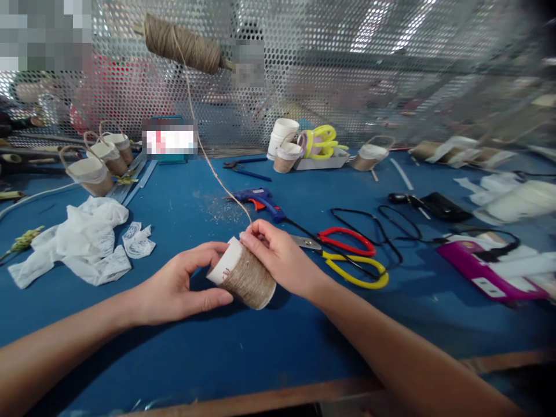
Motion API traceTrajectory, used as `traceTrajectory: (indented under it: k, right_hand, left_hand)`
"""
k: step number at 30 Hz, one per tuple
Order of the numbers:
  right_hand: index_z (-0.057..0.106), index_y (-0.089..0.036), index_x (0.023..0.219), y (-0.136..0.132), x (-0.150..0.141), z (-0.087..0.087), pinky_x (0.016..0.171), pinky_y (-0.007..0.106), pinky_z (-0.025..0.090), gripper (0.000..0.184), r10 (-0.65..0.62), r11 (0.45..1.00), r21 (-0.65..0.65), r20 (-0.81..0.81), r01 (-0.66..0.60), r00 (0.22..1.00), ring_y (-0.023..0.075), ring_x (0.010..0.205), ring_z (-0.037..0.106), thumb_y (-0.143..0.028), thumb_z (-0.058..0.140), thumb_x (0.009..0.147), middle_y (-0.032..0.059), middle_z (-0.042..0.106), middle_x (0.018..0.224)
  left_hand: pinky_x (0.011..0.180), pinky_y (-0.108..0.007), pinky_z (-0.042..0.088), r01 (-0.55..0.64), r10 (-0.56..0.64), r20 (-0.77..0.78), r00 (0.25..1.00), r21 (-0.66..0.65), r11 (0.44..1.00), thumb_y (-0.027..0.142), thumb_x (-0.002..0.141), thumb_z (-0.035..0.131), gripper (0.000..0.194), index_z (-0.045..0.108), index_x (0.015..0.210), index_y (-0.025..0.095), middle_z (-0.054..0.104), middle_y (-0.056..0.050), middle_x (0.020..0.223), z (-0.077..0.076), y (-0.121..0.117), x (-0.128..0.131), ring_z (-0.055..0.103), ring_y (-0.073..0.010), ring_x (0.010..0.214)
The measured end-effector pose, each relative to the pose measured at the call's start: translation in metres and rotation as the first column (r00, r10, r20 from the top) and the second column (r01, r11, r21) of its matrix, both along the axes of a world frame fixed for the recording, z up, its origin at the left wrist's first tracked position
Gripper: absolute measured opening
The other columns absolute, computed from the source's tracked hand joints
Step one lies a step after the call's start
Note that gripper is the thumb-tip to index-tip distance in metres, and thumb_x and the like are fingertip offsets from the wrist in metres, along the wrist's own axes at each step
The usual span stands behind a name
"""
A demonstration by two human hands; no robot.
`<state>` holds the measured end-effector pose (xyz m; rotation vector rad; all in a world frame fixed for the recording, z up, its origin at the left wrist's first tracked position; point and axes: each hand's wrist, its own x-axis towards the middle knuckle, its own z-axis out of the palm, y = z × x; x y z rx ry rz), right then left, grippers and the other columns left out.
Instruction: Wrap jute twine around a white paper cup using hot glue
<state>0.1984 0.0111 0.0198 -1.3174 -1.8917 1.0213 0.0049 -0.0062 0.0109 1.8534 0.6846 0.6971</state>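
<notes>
A white paper cup point(223, 263), tilted on its side, has brown twine point(249, 278) wound around most of its wall; a white band at the rim is bare. My left hand point(174, 284) holds the rim end, fingers at the mouth and thumb along the near side. Above the cup, my right hand point(280, 255) pinches the strand of twine point(215, 174) and rests against the wound wall. That strand runs up to a twine spool point(182, 46) on the perforated metal panel. Behind the hands lies a blue glue gun point(260, 201), with red-and-yellow-handled scissors point(347, 243) right of them.
White lace fabric point(87, 237) lies at left, below several small handled cups point(93, 174). Pliers point(249, 168), stacked white cups point(282, 136) and a yellow-looped bundle point(319, 143) are at the back. A black cable point(391, 249) and a magenta object point(473, 269) lie right on the blue table point(243, 359).
</notes>
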Motion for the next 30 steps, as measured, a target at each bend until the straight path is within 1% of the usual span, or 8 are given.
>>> traceTrajectory:
  k: [7,11,14,18,20,24,28,30]
  right_hand:
    - [0.042,-0.02,0.075,-0.006,-0.006,-0.007,0.059,0.027,0.038,0.017,-0.049,0.991,0.127,0.073,0.039,0.996,0.0126,0.063,0.048,-0.032,0.042,0.087,-0.0011,0.051,0.07]
    - [0.042,-0.021,0.075,-0.009,-0.01,-0.012,0.059,0.028,0.04,0.015,-0.064,0.978,0.203,0.09,0.044,0.994,0.0133,0.064,0.049,-0.03,0.042,0.086,0.0001,0.052,0.07]
    - [0.041,-0.021,0.073,-0.01,-0.012,-0.015,0.059,0.028,0.04,0.015,-0.059,0.965,0.261,0.126,0.024,0.99,0.0138,0.065,0.048,-0.028,0.043,0.086,0.0007,0.05,0.07]
    - [0.038,-0.022,0.071,-0.013,-0.014,-0.018,0.06,0.029,0.04,0.016,-0.064,0.932,0.362,0.168,-0.001,0.984,0.0147,0.065,0.047,-0.026,0.042,0.086,0.0009,0.047,0.071]
    - [0.037,-0.022,0.072,-0.014,-0.015,-0.018,0.059,0.03,0.041,0.015,-0.07,0.92,0.392,0.181,-0.007,0.981,0.015,0.063,0.047,-0.026,0.041,0.086,0.001,0.046,0.071]
    - [0.036,-0.023,0.072,-0.013,-0.017,-0.016,0.06,0.03,0.044,0.014,-0.07,0.892,0.451,0.21,-0.033,0.975,0.0157,0.063,0.048,-0.024,0.04,0.086,0.0023,0.047,0.072]
    - [0.036,-0.023,0.071,-0.008,-0.018,-0.013,0.06,0.03,0.046,0.015,-0.082,0.847,0.528,0.254,-0.067,0.964,0.0165,0.064,0.05,-0.022,0.039,0.086,0.0035,0.048,0.072]
    - [0.036,-0.023,0.07,-0.005,-0.018,-0.014,0.058,0.03,0.046,0.016,-0.085,0.825,0.558,0.274,-0.087,0.958,0.0166,0.063,0.05,-0.022,0.039,0.086,0.0031,0.047,0.071]
  left_hand:
    - [0.089,-0.034,0.041,-0.104,0.1,-0.062,0.993,-0.064,0.992,0.026,0.076,0.062,0.021,0.058,0.093,0.013,0.059,-0.008,0.105,-0.004,-0.005,0.008,0.055,-0.0204,0.097]
    - [0.074,-0.031,0.045,-0.172,0.153,-0.116,0.981,-0.177,0.969,0.033,0.076,0.06,0.028,0.057,0.094,0.012,0.062,-0.006,0.089,-0.007,-0.006,0.01,0.056,-0.0188,0.081]
    - [0.065,-0.027,0.044,-0.209,0.182,-0.125,0.975,-0.266,0.941,0.037,0.075,0.059,0.031,0.058,0.091,0.011,0.062,-0.003,0.079,-0.007,-0.006,0.011,0.055,-0.0159,0.07]
    - [0.063,-0.027,0.043,-0.223,0.205,-0.087,0.975,-0.324,0.919,0.037,0.074,0.06,0.032,0.057,0.09,0.01,0.061,-0.003,0.078,-0.008,-0.005,0.014,0.053,-0.0143,0.067]
    - [0.061,-0.026,0.041,-0.211,0.209,-0.047,0.977,-0.362,0.908,0.036,0.074,0.06,0.03,0.057,0.088,0.01,0.059,-0.002,0.075,-0.007,-0.006,0.017,0.051,-0.0131,0.064]
    - [0.06,-0.025,0.039,-0.222,0.257,0.031,0.966,-0.408,0.885,0.037,0.071,0.062,0.029,0.056,0.083,0.011,0.056,-0.001,0.07,-0.007,-0.006,0.021,0.049,-0.0123,0.062]
    - [0.063,-0.025,0.039,-0.199,0.264,0.109,0.958,-0.406,0.892,0.037,0.07,0.064,0.03,0.055,0.081,0.011,0.055,-0.001,0.072,-0.009,-0.004,0.023,0.048,-0.0122,0.063]
    - [0.063,-0.025,0.039,-0.195,0.263,0.125,0.957,-0.394,0.898,0.036,0.07,0.064,0.029,0.054,0.082,0.011,0.055,-0.001,0.072,-0.012,-0.003,0.023,0.047,-0.0122,0.064]
